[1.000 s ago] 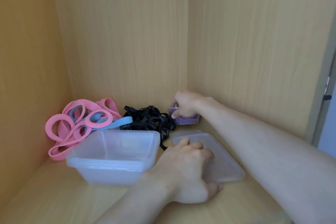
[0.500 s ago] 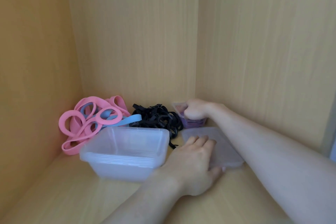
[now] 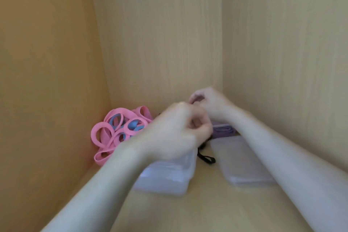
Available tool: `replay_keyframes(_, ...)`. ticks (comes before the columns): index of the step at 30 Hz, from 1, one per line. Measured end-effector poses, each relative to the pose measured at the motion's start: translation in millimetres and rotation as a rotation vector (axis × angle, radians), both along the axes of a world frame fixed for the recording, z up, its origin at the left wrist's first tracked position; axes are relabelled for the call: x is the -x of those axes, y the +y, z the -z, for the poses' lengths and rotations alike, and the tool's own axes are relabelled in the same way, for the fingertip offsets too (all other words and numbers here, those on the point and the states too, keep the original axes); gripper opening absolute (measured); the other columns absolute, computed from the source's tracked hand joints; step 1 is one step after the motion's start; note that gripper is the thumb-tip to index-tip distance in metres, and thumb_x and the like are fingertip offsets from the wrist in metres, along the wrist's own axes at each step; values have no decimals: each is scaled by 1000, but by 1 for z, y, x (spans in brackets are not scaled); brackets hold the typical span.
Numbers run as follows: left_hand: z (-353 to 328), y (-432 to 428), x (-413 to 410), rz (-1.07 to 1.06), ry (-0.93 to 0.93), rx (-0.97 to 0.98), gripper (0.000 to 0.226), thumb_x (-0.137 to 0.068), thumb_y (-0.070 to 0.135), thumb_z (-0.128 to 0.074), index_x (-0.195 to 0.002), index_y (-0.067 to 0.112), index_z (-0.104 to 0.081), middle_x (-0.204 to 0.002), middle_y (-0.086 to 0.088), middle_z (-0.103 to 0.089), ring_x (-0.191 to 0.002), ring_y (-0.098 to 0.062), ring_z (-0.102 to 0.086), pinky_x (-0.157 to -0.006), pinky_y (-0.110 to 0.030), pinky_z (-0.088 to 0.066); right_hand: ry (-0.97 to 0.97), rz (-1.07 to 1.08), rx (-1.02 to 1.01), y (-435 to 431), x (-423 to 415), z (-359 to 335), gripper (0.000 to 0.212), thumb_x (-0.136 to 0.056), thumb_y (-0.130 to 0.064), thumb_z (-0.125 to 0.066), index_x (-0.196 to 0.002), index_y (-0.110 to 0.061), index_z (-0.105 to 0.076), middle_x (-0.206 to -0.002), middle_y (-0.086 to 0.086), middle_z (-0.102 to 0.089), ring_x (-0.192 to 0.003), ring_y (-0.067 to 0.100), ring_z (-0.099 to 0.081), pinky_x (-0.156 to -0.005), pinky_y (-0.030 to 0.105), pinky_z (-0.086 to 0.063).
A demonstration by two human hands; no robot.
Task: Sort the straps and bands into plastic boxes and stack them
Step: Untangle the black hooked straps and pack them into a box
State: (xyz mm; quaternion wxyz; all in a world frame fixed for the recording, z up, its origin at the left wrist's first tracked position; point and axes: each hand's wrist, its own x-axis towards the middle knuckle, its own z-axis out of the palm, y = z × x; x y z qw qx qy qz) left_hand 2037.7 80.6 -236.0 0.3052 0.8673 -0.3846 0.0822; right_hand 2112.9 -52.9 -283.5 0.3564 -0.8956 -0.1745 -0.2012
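The left hand hangs with its fingers curled in and the thumb tucked against them, just at nine o'clock of a small clear plastic box of purple bands. Motion blur hides the fingertips, so I cannot tell whether they pinch anything or only close on themselves. The right hand is raised behind it, at twelve o'clock of the purple box, with the fingers bent downward. Something pale purple may show at the fingertips, but whether it is a grip I cannot tell.

The purple box sits deep in the back right corner of the light wooden cabinet floor, partly covered by both hands. A flat clear plastic lid lies at six o'clock of it, under the right forearm. At nine o'clock of the lid stands a nested stack of clear rectangular plastic boxes, half hidden by the left wrist. Between stack and lid one loop of a black strap lies on the wood; the rest of it is covered by the left hand. A heap of pink and blue loop bands rests at ten o'clock of the stack, against the left wall near the back corner.
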Motion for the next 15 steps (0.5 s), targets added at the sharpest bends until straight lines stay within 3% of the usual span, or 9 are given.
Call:
replay_keyframes(3, 19, 84, -10, -240, 68, 38, 13, -91, 21, -67, -80, 19, -75, -85, -1, -75, -73, -10, -66, -73, -38, -53, 21, -12, 107, 2, 6, 29, 26, -92, -19, -54, -110, -25, -71, -115, -4, -70, -107, 17, -63, -92, 30, -49)
replay_keyframes(6, 38, 121, -40, -351, 255, -144, 9, -85, 33, -74, -80, 27, -78, -97, 7, -73, -81, -1, -63, -81, -29, -47, 18, 79, 412, 1, 3, 52, 30, -91, -33, -58, -117, -21, -66, -120, 0, -64, -113, 26, -57, -86, 34, -42)
replay_keyframes(8, 60, 131, -52, -398, 280, -229, 10, -81, 41, -74, -74, 36, -77, -80, 17, -70, -78, 0, -61, -78, -23, -46, 31, 115, 481, 4, -2, 59, 27, -92, -32, -59, -113, -16, -64, -116, 3, -62, -109, 29, -56, -80, 35, -40)
replay_keyframes(10, 72, 141, -59, -401, 234, -296, 17, -87, 34, -75, -71, 36, -77, -64, 20, -64, -65, 4, -56, -67, -17, -43, 50, 139, 471, 3, -6, 61, 22, -93, -25, -58, -109, -11, -65, -111, 6, -61, -102, 30, -59, -77, 39, -50)
replay_keyframes(12, 76, 142, -57, -401, 241, -252, 15, -88, 34, -76, -73, 32, -78, -62, 18, -62, -61, 3, -53, -65, -19, -41, 86, 138, 408, 1, -9, 63, 16, -93, -18, -57, -101, -9, -68, -104, 8, -64, -98, 30, -63, -80, 43, -56)
replay_keyframes(15, 78, 148, -53, -378, 297, -194, 17, -87, 39, -77, -72, 32, -79, -63, 18, -64, -60, 3, -52, -64, -20, -39, 125, 120, 205, -4, -11, 61, 12, -93, -16, -62, -87, -15, -73, -89, 1, -71, -82, 24, -68, -65, 29, -55)
